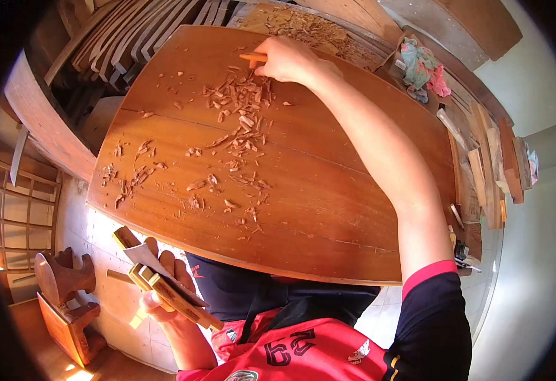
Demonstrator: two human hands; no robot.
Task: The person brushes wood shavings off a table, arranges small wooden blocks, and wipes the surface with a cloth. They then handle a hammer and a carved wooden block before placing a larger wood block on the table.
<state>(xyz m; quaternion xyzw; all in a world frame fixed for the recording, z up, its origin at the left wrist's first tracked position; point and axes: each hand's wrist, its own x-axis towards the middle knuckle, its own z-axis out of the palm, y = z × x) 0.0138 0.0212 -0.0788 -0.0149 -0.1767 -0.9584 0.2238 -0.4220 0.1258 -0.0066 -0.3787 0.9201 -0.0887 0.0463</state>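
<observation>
Fingers of the left hand (162, 312) are wrapped around a wooden tool (177, 298) beside the near left edge of the tabletop (335, 216); it looks stiff, light enough for one hand, best gripped round its middle. Loose shavings (247, 95), likely weightless and brittle, lie over the tabletop's left half. Near its far edge, the right hand (290, 60) pinches an orange stick (252, 57), probably rigid, its remainder hidden.

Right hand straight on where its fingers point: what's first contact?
Probably the loose wood shavings on the tabletop, just ahead of the right hand; its height above them is unclear from this view.
</observation>
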